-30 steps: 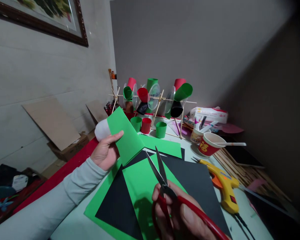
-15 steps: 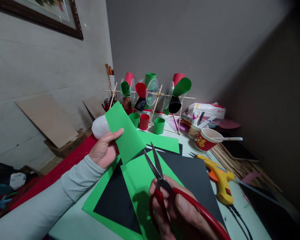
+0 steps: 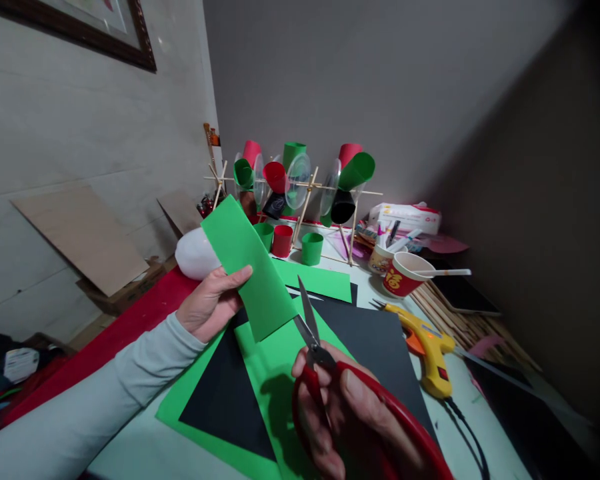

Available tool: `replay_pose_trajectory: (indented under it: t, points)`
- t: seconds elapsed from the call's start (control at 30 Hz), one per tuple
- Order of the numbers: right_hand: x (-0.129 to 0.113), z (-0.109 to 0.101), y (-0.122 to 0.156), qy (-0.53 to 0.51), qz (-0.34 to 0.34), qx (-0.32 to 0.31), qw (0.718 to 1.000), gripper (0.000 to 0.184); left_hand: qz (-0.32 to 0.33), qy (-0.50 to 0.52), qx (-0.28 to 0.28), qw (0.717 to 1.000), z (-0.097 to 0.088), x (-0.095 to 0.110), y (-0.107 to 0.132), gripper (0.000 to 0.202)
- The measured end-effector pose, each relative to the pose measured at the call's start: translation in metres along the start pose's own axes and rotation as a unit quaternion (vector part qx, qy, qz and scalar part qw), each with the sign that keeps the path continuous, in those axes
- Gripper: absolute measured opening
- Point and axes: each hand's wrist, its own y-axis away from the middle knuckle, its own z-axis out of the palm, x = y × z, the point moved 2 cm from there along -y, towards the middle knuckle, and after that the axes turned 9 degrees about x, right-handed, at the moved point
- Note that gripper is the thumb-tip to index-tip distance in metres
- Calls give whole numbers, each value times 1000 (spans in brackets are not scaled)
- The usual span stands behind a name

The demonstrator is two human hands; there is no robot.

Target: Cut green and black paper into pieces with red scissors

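Head view, reading left to right. At nine o'clock, note a brown cardboard sheet [image 3: 80,240] propped aslant, then, nearer centre, a rounded white object [image 3: 195,253]. At eight, see the left hand [image 3: 213,303] gripping a green card rectangle [image 3: 253,273], with thumb on top and fingers mostly hidden behind. Toward seven, see green sheets [image 3: 265,360] on the tabletop [image 3: 140,447]; at twelve, a stick frame [image 3: 307,197] bearing coloured paper tubes [image 3: 275,175]. Around six, find the right hand [image 3: 360,403] wrapped around red-handled scissors [image 3: 321,355], with blades parted and one tip at the card's near right corner; cannot tell if touching. Toward four, pass black paper [image 3: 380,353], a red paper cup [image 3: 405,277] nearer three, and a yellow hot glue gun [image 3: 433,350]. Judge the step as lining up a cut. For the next move, probably steady the card, seat its edge between the blades, and keep left fingertips clear.
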Motion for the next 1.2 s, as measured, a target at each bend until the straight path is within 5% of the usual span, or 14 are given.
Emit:
replay_pose_trajectory:
  t: [0.43, 0.73, 1.2]
  points:
    - [5, 2, -3, -45, 8, 20, 999, 45, 4, -61, -38, 997, -1, -6, -4, 42]
    - [7, 4, 2, 31, -9, 70, 997, 42, 2, -59, -42, 997, -2, -6, -5, 38]
    - [18, -7, -10, 33, 2, 68, 997, 54, -9, -62, -42, 997, 1, -9, 0, 37]
